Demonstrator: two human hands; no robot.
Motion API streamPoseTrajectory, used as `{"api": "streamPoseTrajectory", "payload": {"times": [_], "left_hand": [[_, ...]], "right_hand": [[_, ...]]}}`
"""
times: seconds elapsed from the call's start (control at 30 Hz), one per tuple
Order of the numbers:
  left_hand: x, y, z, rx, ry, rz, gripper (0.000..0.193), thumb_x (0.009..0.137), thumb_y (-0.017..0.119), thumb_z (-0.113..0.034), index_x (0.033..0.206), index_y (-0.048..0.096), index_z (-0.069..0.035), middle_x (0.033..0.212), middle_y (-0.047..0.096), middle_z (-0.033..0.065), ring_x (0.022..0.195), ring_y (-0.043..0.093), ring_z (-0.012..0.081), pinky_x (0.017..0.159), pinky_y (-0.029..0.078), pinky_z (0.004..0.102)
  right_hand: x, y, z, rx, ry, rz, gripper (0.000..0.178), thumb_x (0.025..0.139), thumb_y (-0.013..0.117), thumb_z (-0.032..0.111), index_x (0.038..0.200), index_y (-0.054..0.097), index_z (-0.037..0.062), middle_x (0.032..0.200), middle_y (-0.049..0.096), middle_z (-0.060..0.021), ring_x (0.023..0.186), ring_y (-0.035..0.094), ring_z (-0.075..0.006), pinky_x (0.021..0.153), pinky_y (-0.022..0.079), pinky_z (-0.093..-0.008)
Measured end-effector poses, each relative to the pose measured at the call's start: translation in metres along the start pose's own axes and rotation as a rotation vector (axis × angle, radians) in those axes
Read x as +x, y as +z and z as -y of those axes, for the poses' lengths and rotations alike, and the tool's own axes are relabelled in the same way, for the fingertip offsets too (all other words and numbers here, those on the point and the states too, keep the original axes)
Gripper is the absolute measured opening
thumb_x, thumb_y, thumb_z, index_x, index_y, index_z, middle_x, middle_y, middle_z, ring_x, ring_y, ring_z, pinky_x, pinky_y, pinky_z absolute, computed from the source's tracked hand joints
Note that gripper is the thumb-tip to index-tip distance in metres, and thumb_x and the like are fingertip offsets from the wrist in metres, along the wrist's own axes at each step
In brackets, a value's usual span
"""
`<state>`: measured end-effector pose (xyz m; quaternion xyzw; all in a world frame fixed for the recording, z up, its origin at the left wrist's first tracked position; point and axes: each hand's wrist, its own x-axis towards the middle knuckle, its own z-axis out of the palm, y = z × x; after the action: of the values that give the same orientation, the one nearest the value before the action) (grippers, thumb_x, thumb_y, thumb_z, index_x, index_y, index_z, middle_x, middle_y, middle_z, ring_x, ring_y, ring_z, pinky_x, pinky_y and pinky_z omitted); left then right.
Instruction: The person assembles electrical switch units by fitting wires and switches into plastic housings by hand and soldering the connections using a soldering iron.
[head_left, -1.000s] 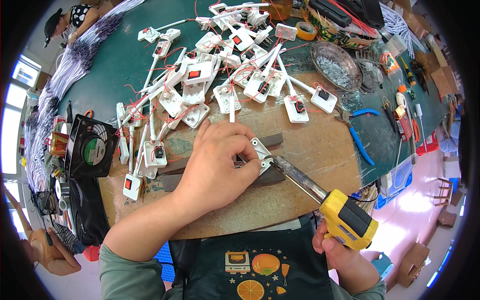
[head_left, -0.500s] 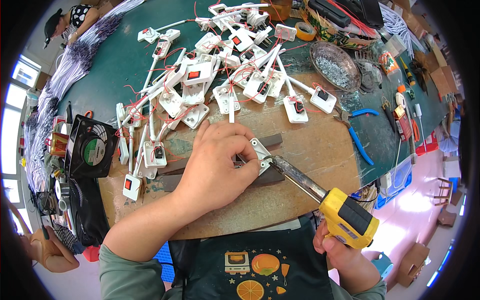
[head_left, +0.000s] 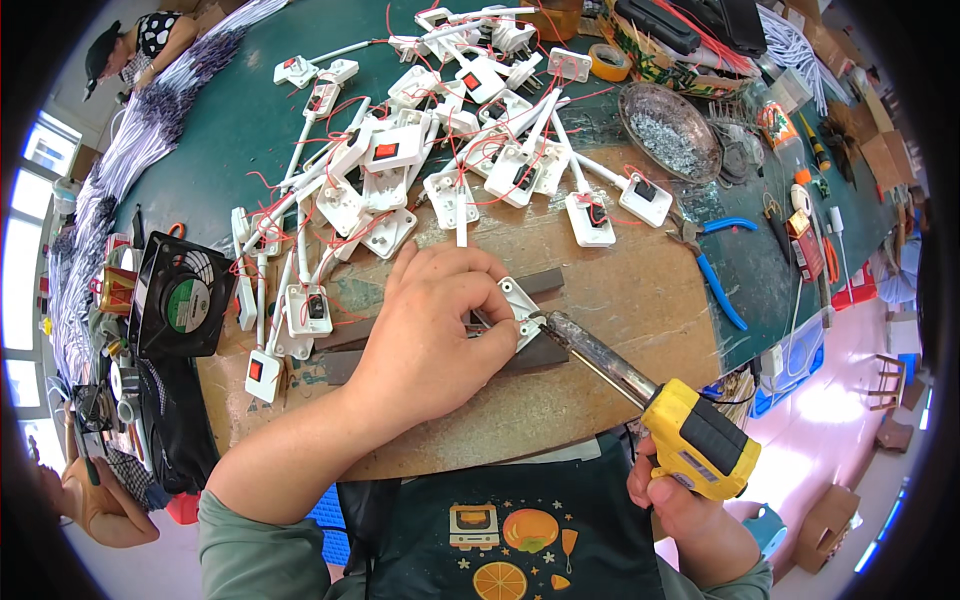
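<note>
Coworker's arm [head_left: 71,434] shifted, left grip [head_left: 435,318] pinching casing [head_left: 517,300], right grip [head_left: 678,498] clasping soldering gun [head_left: 703,440], green fan label [head_left: 187,304]

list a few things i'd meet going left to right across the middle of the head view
Black fan, left hand, white plastic case, soldering iron, wooden stool.

The soldering gun [head_left: 705,440] is yellow and black, the plastic housings [head_left: 408,142] white with red or black rocker switches [head_left: 386,151], the cutting pliers' handles [head_left: 720,288] blue, the tabletop [head_left: 250,110] dark green, and the dark apron [head_left: 420,545] printed with orange fruit.
</note>
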<state>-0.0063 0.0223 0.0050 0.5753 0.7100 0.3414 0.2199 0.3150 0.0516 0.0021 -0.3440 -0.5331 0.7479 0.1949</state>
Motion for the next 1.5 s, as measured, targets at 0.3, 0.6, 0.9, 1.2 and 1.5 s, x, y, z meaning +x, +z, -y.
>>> {"api": "streamPoseTrajectory", "payload": {"times": [0.3, 0.6, 0.9, 1.2, 1.5], "left_hand": [[-0.001, 0.001, 0.001, 0.002, 0.009, -0.012, 0.007, 0.076, 0.076, -0.009, 0.077, 0.07, -0.007, 0.113, 0.066, 0.0085, 0.101, 0.057, 0.0263, 0.087, 0.048, 0.0365], [0.0, 0.0, 0.0, -0.002, -0.002, -0.004, 0.007, 0.076, 0.076, -0.009, 0.077, 0.069, -0.007, 0.114, 0.066, 0.0084, 0.104, 0.057, 0.0264, 0.086, 0.048, 0.0359], [-0.001, 0.001, 0.0, 0.003, 0.018, -0.011, 0.007, 0.076, 0.077, -0.008, 0.076, 0.069, -0.007, 0.114, 0.066, 0.0086, 0.104, 0.057, 0.0263, 0.085, 0.048, 0.0354], [0.002, 0.001, 0.003, 0.015, 0.041, -0.021, 0.008, 0.074, 0.077, -0.007, 0.076, 0.069, -0.006, 0.112, 0.066, 0.0087, 0.1, 0.058, 0.0261, 0.083, 0.048, 0.0345], [0.001, 0.002, 0.003, -0.018, 0.016, -0.012, 0.008, 0.073, 0.076, -0.007, 0.075, 0.068, -0.006, 0.111, 0.067, 0.008, 0.099, 0.057, 0.0252, 0.082, 0.047, 0.0348]], "right_hand": [[-0.001, -0.001, 0.0, -0.025, 0.041, -0.033, 0.026, 0.092, 0.073, 0.018, 0.114, 0.065, 0.0055, 0.091, 0.065, 0.0001, 0.081, 0.06, -0.0133, 0.072, 0.049, -0.0304], [-0.002, -0.002, -0.002, -0.008, 0.04, -0.036, 0.028, 0.092, 0.074, 0.016, 0.117, 0.065, 0.0064, 0.094, 0.065, 0.0, 0.084, 0.061, -0.0129, 0.074, 0.05, -0.0299], [0.0, 0.003, 0.004, 0.087, 0.05, -0.042, 0.036, 0.091, 0.075, 0.013, 0.123, 0.063, 0.0038, 0.096, 0.066, -0.0034, 0.086, 0.063, -0.0129, 0.072, 0.05, -0.0276], [0.007, 0.004, 0.018, 0.228, -0.026, -0.156, 0.075, 0.081, 0.086, 0.043, 0.135, 0.051, 0.0042, 0.074, 0.062, -0.0068, 0.053, 0.057, -0.0178, 0.049, 0.046, -0.0316], [0.085, -0.049, 0.045, 0.335, -0.353, -0.434, 0.055, 0.105, 0.049, 0.049, 0.139, 0.05, 0.0065, 0.115, 0.065, -0.0073, 0.079, 0.059, -0.0152, 0.064, 0.051, -0.0314]]}}
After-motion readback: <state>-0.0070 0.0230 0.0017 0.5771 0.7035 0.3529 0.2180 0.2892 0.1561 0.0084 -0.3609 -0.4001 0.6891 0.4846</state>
